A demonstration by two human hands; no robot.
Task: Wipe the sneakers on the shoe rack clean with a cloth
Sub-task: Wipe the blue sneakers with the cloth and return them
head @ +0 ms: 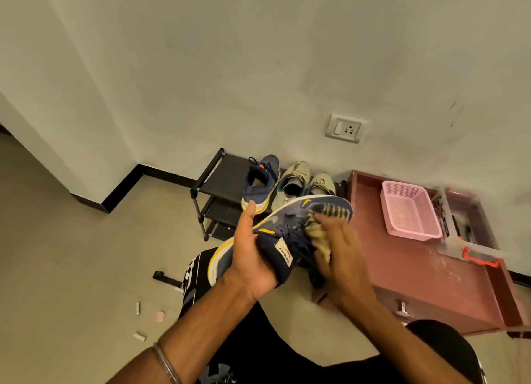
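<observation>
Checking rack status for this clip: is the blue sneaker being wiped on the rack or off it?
Off. The left hand holds the sneaker in front of the rack.

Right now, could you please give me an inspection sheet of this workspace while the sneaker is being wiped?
Surface: tiled floor; black shoe rack against the wall.
Job's things: navy sneaker held up; striped cloth pressed on its upper; second navy sneaker and beige pair on the rack's top shelf.
Clutter: small scraps on the floor; pink basket and clear box with orange latch on the reddish cabinet.
Grippers: left hand grips the sneaker near its heel; right hand holds the cloth, blurred.
Cables: nothing seen.
Surroundings: plain wall with socket; black bag on the floor.
</observation>
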